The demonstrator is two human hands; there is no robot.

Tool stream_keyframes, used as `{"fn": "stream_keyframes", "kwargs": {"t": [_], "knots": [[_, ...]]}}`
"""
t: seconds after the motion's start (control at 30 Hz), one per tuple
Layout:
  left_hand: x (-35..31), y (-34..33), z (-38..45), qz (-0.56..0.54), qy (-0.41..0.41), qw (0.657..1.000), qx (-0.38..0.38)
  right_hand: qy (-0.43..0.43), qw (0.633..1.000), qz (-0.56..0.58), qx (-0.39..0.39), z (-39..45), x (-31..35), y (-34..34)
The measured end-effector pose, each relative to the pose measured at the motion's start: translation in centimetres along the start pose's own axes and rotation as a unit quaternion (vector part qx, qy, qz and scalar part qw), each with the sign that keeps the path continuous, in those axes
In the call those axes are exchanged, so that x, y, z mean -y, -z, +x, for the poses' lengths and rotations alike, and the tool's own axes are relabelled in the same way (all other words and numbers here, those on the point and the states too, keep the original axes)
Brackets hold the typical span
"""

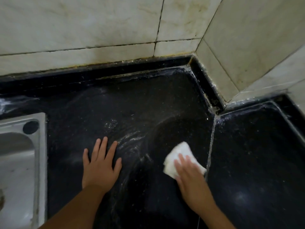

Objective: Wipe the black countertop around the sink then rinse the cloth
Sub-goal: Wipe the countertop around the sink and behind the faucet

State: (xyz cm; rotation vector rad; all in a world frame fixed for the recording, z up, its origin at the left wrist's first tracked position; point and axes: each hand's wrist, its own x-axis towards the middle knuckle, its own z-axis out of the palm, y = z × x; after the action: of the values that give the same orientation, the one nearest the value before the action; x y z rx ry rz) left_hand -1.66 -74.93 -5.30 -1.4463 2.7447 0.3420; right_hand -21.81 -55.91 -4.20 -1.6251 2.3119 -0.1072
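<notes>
We start with the black countertop (132, 104), which fills most of the view and runs back to a tiled wall (82, 22) at twelve o'clock; it looks hard, flat and wet-streaked, with pale swirls of residue near the middle, so we judge it slick under a palm. A seam (211, 142) splits it from a second slab at three o'clock. The steel sink (19, 154) sits at nine o'clock, its rim meeting the stone.

Our left hand (100, 164) lies flat on the counter at about seven o'clock from centre, fingers straight and spread apart, holding nothing — it seems to brace us.

Our right hand (189, 177) at five o'clock presses down on the white cloth (179, 156), which is folded into a small pad just left of the seam. The fingers lie together over it, fairly straight; motion blur keeps us from telling whether the thumb hooks an edge.

The cloth reads as soft, light and limp — probably damp. We would keep the palm flat over the folded middle to wipe, and bunch it by gathering its edges for rinsing.
</notes>
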Motion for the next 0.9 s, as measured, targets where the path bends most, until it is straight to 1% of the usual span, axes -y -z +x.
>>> {"fn": "stream_keyframes", "kwargs": {"t": [0.03,0.07,0.1,0.13,0.17,0.23,0.3,0.47,0.53,0.6,0.67,0.77,0.83,0.9], "knots": [[0.0,0.0,0.0,-0.001,0.003,1.0,0.002,-0.029,1.0,-0.005,-0.009,-1.2,-1.6,0.1],[0.0,0.0,0.0,-0.002,0.005,1.0,0.003,-0.084,0.996,0.015,-0.022,-1.8,-3.3,0.5],[-0.1,0.0,0.0,-0.002,0.006,1.0,0.002,-0.159,0.984,0.062,-0.054,-1.6,-4.6,1.4],[-0.1,-0.1,0.1,-0.001,0.004,1.0,0.0,-0.238,0.961,0.104,-0.095,-1.0,-5.7,2.3],[-0.1,-0.1,0.0,0.0,0.004,1.0,-0.003,-0.29,0.942,0.138,-0.101,0.2,-6.4,3.3],[-0.1,-0.2,0.0,0.001,0.003,1.0,-0.016,-0.325,0.921,0.178,-0.121,3.5,-6.9,4.8],[0.0,-0.3,0.1,0.012,-0.003,0.999,-0.041,-0.324,0.92,0.186,-0.118,7.6,-6.3,5.8],[0.2,-0.8,0.1,0.052,-0.028,0.994,-0.095,-0.369,0.923,0.1,-0.035,15.4,-3.0,6.7],[0.2,-1.0,0.2,0.056,-0.03,0.993,-0.096,-0.338,0.936,0.1,-0.005,17.6,-1.6,6.8],[0.2,-0.9,0.3,0.056,-0.027,0.994,-0.087,-0.264,0.96,0.087,0.022,18.9,0.3,6.5],[0.2,-0.9,0.2,0.057,-0.025,0.995,-0.078,-0.175,0.983,0.052,0.034,18.9,2.4,5.8],[0.3,-1.0,0.3,0.048,-0.022,0.996,-0.077,-0.072,0.996,0.018,0.049,16.3,3.4,4.9],[0.3,-1.0,0.3,0.038,-0.019,0.996,-0.075,-0.032,0.998,-0.002,0.054,13.2,2.4,4.6],[0.3,-0.9,0.3,0.033,-0.011,0.997,-0.062,-0.029,0.998,-0.012,0.058,10.1,0.8,4.5]]}}
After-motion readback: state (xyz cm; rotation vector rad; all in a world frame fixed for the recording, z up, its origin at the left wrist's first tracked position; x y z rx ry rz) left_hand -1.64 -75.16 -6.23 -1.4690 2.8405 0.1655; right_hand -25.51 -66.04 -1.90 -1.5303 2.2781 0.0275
